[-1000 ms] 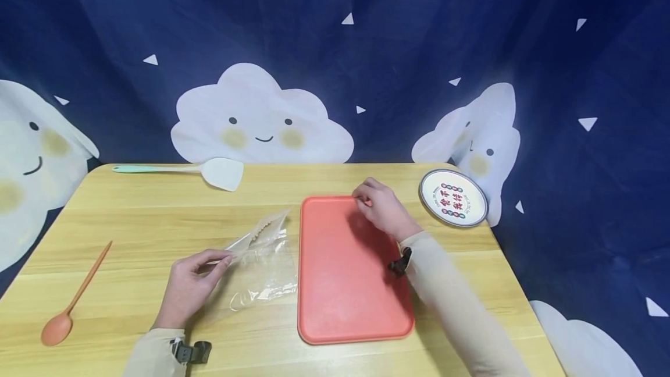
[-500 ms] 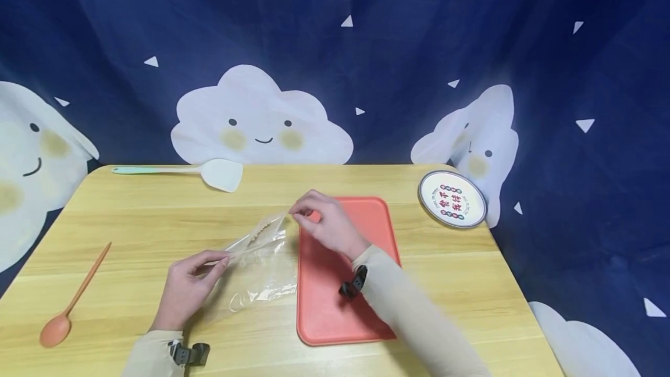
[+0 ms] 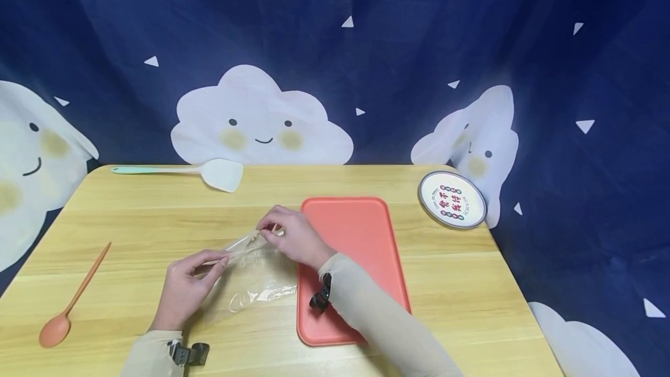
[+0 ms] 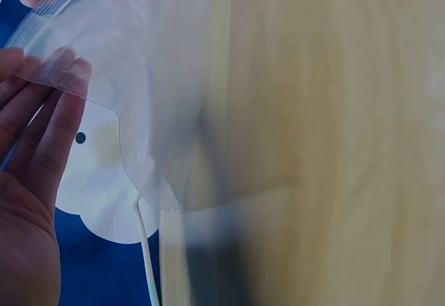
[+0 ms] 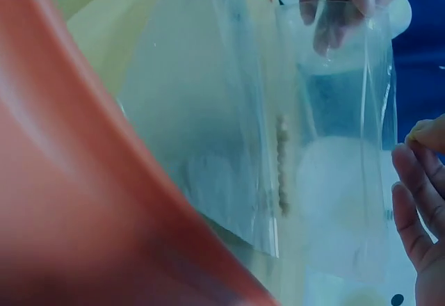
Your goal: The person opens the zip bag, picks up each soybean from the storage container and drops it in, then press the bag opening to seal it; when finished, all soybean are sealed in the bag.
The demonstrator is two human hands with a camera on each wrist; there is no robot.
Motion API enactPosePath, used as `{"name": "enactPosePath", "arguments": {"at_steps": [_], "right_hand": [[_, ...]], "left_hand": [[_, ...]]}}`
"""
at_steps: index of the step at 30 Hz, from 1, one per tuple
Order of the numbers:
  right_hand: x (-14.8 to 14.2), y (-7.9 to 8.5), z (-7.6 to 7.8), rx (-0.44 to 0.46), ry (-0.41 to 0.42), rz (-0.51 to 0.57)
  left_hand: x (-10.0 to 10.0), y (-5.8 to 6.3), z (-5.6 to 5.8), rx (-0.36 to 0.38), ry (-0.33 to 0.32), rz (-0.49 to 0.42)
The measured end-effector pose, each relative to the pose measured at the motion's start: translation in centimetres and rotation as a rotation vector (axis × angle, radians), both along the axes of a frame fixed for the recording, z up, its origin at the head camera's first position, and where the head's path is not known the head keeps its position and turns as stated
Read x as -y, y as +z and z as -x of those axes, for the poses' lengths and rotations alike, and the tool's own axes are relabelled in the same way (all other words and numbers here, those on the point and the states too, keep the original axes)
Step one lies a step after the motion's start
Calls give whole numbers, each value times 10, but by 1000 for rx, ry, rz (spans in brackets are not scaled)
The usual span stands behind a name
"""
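Observation:
A clear zip-top plastic bag (image 3: 264, 275) stands on the table, its mouth held up by my left hand (image 3: 188, 284), which pinches the left end of the rim. My right hand (image 3: 295, 240) is at the bag's mouth, over its right part. In the right wrist view its thumb and forefinger pinch a tiny yellowish bit (image 5: 412, 136), perhaps a bean; most of it is hidden. A row of small round tan pieces (image 5: 281, 167) shows through the plastic. To the bag's right lies a red rectangular tray (image 3: 356, 231), partly under my right forearm.
A pale spatula with a mint handle (image 3: 222, 174) lies along the table's back edge. An orange spoon (image 3: 56, 330) lies at the left. At the back right corner sits a white plate with red lettering (image 3: 453, 199). A dark blue cloud-patterned curtain (image 3: 392, 63) hangs behind the table.
My right hand has moved left from the tray's far right corner to the bag's mouth. My left hand keeps its pinch on the rim and stays in place.

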State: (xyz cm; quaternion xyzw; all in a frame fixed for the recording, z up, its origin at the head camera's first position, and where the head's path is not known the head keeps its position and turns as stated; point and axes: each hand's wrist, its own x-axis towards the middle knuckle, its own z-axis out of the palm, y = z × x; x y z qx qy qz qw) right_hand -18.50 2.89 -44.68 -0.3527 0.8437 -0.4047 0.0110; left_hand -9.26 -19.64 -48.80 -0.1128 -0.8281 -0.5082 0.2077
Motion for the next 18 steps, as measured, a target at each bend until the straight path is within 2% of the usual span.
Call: {"name": "enactPosePath", "arguments": {"at_steps": [5, 10, 14, 18], "right_hand": [[0, -3, -1, -15, 9, -31], [-8, 1, -1, -9, -24, -47], [-19, 6, 3, -18, -61, -23], [-31, 7, 10, -19, -107, -12]], "left_hand": [[-1, 0, -2, 7, 1, -10], [-1, -1, -1, -9, 3, -18], [0, -3, 0, -49, -5, -29], [2, -4, 1, -120, -15, -55]]}}
